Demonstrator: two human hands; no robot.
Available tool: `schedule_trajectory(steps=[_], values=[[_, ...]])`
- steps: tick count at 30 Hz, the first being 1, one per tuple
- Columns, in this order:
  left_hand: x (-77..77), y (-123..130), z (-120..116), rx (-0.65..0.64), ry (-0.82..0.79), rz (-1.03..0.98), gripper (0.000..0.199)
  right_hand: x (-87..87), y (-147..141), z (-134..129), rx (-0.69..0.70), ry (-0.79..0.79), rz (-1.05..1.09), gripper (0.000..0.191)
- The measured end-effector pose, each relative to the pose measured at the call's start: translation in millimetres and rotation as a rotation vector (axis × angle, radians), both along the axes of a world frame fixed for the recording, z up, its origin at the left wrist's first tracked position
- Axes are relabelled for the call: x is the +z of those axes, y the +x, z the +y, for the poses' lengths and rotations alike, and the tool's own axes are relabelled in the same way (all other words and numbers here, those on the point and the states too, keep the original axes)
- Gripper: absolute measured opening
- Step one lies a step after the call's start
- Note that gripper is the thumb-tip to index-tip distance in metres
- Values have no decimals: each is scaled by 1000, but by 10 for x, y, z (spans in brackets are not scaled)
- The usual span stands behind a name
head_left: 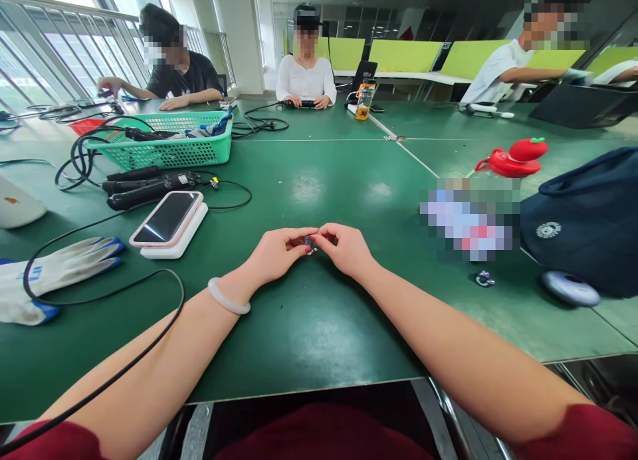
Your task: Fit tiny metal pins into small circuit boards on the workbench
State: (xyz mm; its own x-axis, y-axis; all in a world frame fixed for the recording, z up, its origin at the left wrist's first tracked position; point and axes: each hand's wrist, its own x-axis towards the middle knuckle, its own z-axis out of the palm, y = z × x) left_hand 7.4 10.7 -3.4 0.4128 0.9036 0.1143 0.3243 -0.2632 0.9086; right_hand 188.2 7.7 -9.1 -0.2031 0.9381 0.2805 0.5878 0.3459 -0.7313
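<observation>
Over the middle of the green table, my left hand (pixel 282 250) and my right hand (pixel 346 248) meet at the fingertips. Between them is a small dark, shiny part (pixel 308 242) with a pale bit at its lower end; its kind is too small to tell. The thumb and fingers of my left hand pinch it from the left. My right hand is closed too, its thumb and forefinger pressed against the part's right side. The fingers cover most of it.
A pink-framed phone (pixel 167 219), work gloves (pixel 64 274), black cable and a green basket (pixel 169 157) lie left. To the right are a dark bag (pixel 588 221), a computer mouse (pixel 571 288) and a small shiny metallic object (pixel 484 278). Several people sit or work around the table.
</observation>
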Motion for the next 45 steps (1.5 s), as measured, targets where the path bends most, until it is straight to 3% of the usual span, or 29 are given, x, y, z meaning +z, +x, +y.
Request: schedule_trajectory(steps=[6, 17, 27, 31, 35, 39, 45], values=[[4, 14, 8, 8, -85, -86, 43, 5, -10, -9, 2, 61, -57, 26], [38, 8, 0, -4, -81, -83, 42, 35, -29, -32, 27, 180, -159, 25], [62, 30, -21, -29, -206, -242, 47, 42, -50, -46, 39, 235, -174, 22], [74, 17, -8, 6, -166, -189, 46, 30, -6, -20, 80, 203, -155, 22], [67, -52, 56, 119, -73, -74, 33, -35, 67, 43, 93, 154, -219, 10], [66, -105, 107, 203, -70, -32, 26, -73, 80, 62, 115, 123, -256, 11], [40, -87, 94, 175, -49, -23, 30, -61, 20, 42, 147, 141, -340, 10]])
